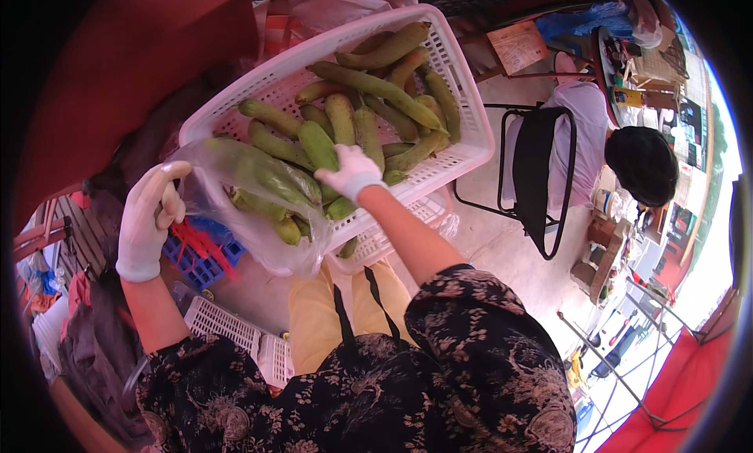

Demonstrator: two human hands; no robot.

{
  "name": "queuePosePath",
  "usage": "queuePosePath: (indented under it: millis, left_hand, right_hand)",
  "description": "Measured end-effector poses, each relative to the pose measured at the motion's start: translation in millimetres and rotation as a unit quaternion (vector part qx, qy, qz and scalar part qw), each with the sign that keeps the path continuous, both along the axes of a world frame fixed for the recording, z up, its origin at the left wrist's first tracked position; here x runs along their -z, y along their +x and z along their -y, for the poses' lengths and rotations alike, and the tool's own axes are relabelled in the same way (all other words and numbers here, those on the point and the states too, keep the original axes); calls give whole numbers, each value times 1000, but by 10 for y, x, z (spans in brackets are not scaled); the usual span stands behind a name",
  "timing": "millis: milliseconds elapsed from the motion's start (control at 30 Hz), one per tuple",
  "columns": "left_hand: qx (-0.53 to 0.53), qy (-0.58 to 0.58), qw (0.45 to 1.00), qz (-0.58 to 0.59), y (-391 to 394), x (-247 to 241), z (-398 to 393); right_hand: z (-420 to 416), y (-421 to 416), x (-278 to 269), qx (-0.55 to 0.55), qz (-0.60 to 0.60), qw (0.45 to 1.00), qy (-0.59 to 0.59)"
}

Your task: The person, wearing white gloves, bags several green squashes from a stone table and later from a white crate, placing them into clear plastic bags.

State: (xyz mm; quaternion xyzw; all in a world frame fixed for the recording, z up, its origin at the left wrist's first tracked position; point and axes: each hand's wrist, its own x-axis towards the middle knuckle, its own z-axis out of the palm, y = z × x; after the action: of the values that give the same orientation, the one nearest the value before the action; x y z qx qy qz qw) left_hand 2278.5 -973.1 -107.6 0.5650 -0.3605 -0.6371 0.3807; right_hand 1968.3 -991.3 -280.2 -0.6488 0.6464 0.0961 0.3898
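A large pinkish-white plastic crate [482, 120] holds many long green gourds. Over its near left corner lies a clear plastic bag [288, 254], and several gourds show through or beneath the film. My left hand [150, 217], in a white glove, is raised at the bag's left edge, its fingers curled and pinching the film. My right hand [351, 173], also gloved, reaches into the crate, thumb and fingers around the near end of a lighter green gourd [317, 144]. More gourds [376, 94] are heaped behind and to the right of it.
Below the big crate stands another pale crate [420, 213] with a gourd in it. A blue crate [197, 256] with red strings is at the left, white baskets [220, 323] near my legs. To the right, a person [579, 141] sits on a black folding chair [535, 170].
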Motion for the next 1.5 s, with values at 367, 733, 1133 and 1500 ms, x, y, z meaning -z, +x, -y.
queuePosePath:
  millis: [367, 733, 1133, 1500]
  left_hand:
    - [-4, 45, 999, 12, -18, -3, 79]
    - [-14, 41, 999, -31, 40, 51, 82]
    - [-26, 29, 991, -125, 72, 160, 70]
    - [-39, 34, 991, -124, 91, 186, 42]
  right_hand:
    - [439, -599, 341, 121, -11, 989, -89]
    - [750, -1123, 710, -25, -158, 980, -116]
    - [341, -1085, -447, 336, 671, 593, 292]
    - [830, -660, -148, -45, 127, 991, -21]
